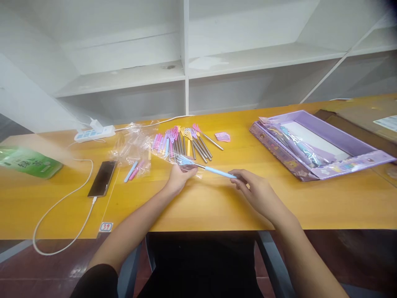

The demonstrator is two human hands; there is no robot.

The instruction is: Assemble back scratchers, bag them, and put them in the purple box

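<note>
My right hand pinches the end of the light blue handle of a back scratcher with a metal rod. At its other end, my left hand is closed around a clear plastic bag, and the scratcher's blue claw head lies in or against the bag's film. Just beyond my left hand lies a pile of metal scratcher rods with pink, yellow and purple claw heads. Loose coloured handles are beside them, and a blue handle and a pink one lie further left.
Crumpled clear bags lie left of the pile, near a power strip. A phone on a white cable and a green package are at left. Small pink cards lie behind; a purple box holding bagged scratchers stands right.
</note>
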